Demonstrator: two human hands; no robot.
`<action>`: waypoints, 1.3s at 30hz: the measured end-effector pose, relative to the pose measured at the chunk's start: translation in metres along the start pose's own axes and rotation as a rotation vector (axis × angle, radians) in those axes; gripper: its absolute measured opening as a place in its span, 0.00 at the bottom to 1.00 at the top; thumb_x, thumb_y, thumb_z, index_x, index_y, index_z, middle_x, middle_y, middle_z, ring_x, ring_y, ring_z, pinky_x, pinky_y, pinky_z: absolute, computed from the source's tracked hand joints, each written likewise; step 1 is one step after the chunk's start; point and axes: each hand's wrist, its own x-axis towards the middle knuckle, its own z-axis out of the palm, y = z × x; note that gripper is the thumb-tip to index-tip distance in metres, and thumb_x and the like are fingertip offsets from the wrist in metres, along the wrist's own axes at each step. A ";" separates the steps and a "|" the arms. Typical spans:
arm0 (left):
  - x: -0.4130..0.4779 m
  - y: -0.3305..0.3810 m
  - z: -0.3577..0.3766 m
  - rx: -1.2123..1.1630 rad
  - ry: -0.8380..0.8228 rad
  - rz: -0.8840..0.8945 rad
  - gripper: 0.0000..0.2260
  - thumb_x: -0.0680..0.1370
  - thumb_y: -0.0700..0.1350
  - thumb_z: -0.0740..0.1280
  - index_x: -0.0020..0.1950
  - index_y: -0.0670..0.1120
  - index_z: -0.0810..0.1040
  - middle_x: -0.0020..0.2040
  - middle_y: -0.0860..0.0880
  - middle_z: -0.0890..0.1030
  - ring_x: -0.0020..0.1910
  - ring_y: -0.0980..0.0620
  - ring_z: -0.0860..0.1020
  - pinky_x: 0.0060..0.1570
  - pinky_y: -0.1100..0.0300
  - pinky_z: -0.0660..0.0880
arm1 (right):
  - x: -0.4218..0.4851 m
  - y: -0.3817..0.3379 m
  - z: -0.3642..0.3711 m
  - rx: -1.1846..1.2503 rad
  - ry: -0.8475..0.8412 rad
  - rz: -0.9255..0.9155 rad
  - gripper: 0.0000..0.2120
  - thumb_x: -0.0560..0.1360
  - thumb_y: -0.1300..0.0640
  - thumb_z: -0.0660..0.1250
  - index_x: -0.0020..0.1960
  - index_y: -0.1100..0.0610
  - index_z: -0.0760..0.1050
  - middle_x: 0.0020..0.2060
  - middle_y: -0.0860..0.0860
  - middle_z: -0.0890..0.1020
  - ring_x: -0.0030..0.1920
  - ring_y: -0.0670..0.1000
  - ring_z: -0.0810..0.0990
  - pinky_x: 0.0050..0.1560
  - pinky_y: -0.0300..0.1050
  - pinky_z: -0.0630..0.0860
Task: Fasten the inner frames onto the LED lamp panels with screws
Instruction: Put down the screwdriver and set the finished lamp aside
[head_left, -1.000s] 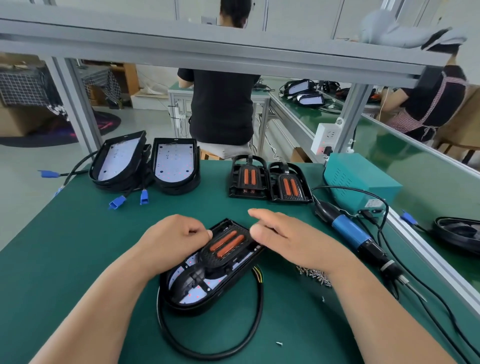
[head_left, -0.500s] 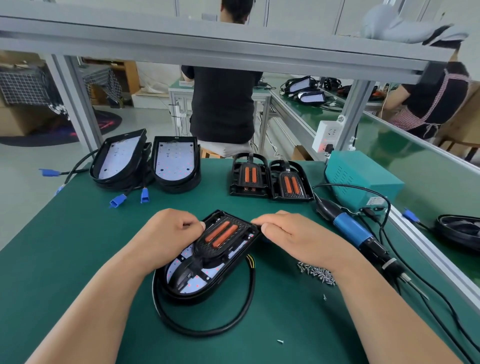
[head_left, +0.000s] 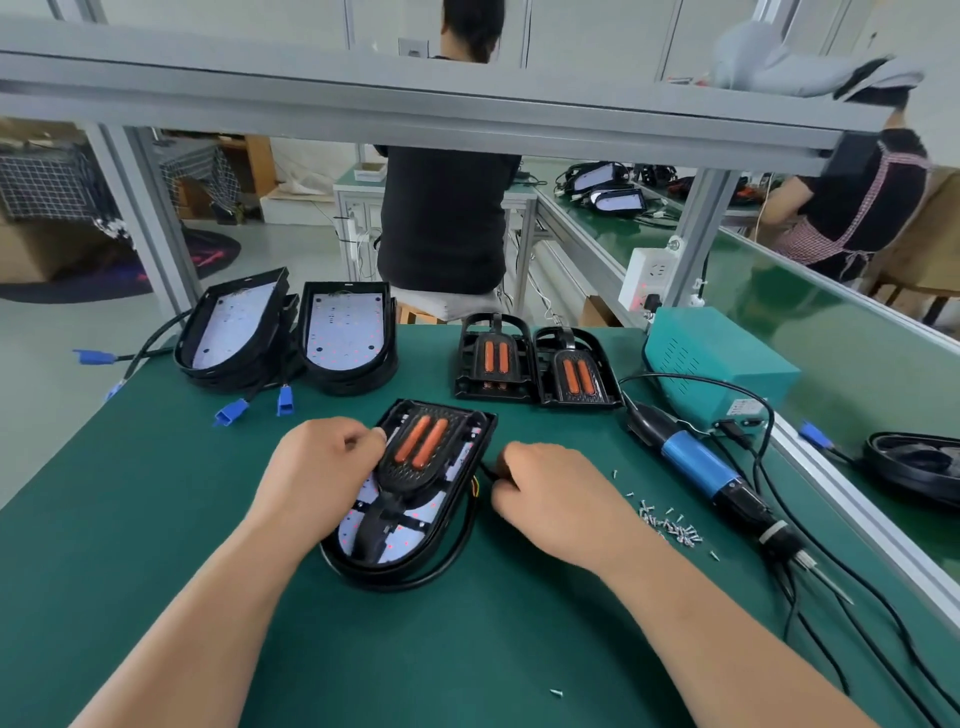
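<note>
A black LED lamp panel (head_left: 395, 540) lies on the green mat in front of me. A black inner frame (head_left: 421, 447) with two orange strips sits inside it. My left hand (head_left: 317, 467) has its fingers curled against the frame's left edge and grips it. My right hand (head_left: 550, 493) is beside the panel's right edge, fingers curled round the black cable (head_left: 452, 564) where it leaves the panel. The cable loops close under the panel's near end. A pile of small screws (head_left: 670, 527) lies to the right of my right hand.
An electric screwdriver (head_left: 696, 462) with a blue body lies at the right, wired to a teal box (head_left: 717, 364). Two spare inner frames (head_left: 493, 358) sit behind the panel. Stacked lamp panels (head_left: 345, 332) stand at the back left. One loose screw (head_left: 556, 692) lies near me.
The inner frame has dropped into the panel. My right hand moved from the frame's top corner down to the cable at the panel's right side. The cable loop has drawn in closer.
</note>
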 end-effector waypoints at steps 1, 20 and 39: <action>-0.002 0.003 0.004 -0.006 0.033 -0.011 0.21 0.80 0.56 0.65 0.38 0.41 0.67 0.28 0.51 0.66 0.28 0.55 0.61 0.33 0.55 0.64 | 0.001 -0.001 0.000 0.122 -0.006 0.035 0.09 0.80 0.54 0.60 0.46 0.59 0.70 0.38 0.55 0.80 0.40 0.59 0.80 0.41 0.57 0.76; -0.011 0.022 0.020 -0.085 0.163 -0.072 0.24 0.81 0.61 0.60 0.35 0.45 0.64 0.25 0.52 0.65 0.29 0.48 0.63 0.33 0.54 0.64 | 0.003 -0.011 0.012 1.110 0.139 0.075 0.16 0.77 0.53 0.71 0.64 0.42 0.78 0.43 0.43 0.88 0.39 0.43 0.83 0.38 0.39 0.80; -0.010 0.013 0.020 -0.221 0.186 -0.093 0.20 0.80 0.64 0.56 0.42 0.58 0.84 0.31 0.51 0.81 0.32 0.44 0.79 0.34 0.55 0.73 | -0.016 0.076 -0.078 1.105 0.881 0.182 0.21 0.71 0.51 0.69 0.64 0.44 0.82 0.43 0.53 0.86 0.38 0.51 0.76 0.43 0.51 0.76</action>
